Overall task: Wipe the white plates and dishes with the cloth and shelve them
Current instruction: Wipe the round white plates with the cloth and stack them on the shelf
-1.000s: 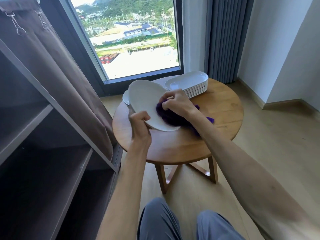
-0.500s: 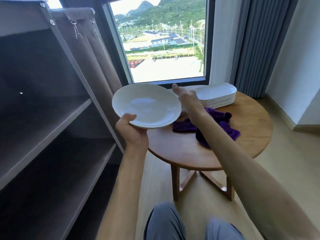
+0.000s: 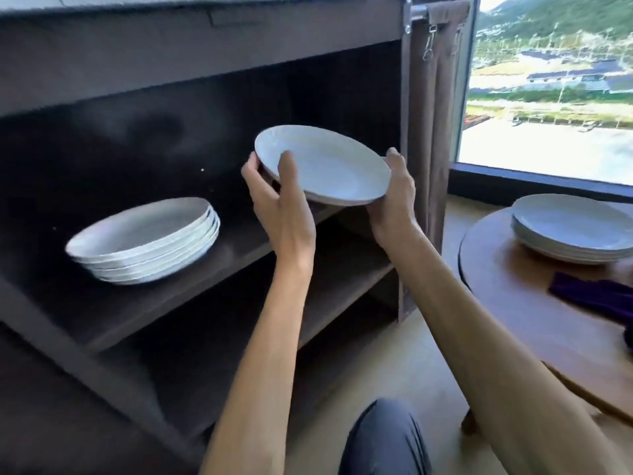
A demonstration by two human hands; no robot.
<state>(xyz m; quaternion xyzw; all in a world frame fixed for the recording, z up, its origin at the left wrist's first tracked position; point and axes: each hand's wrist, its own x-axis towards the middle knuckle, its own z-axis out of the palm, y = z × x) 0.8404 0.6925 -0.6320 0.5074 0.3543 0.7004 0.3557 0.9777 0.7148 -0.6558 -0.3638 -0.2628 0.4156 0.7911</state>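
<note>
Both hands are holding one white plate [image 3: 325, 164] in the air in front of the dark shelf unit [image 3: 205, 80]. The left hand [image 3: 277, 197] is gripping the near-left rim, thumb lying over the top. The right hand [image 3: 394, 197] is cupping the right rim from beneath, fingers curled round the edge. The plate is tilting slightly, near edge lower.

Progress: a stack of plates [image 3: 147, 240] is already sitting on the middle shelf board [image 3: 239, 248], toward its left end. Another stack [image 3: 572, 228] is waiting on the round wooden surface [image 3: 507, 303], with the purple cloth [image 3: 596, 296] lying beside it, untouched by either hand. So the job is looking partly done, with several plates left to wipe.

Room to move: the held plate is hanging right of the shelved stack, well apart from it, just above the board's front edge. The upright post [image 3: 407, 132] and hanging curtain [image 3: 442, 114] are standing close to the right hand. Open shelf board is lying between stack and post; the space overhead looks generous.
</note>
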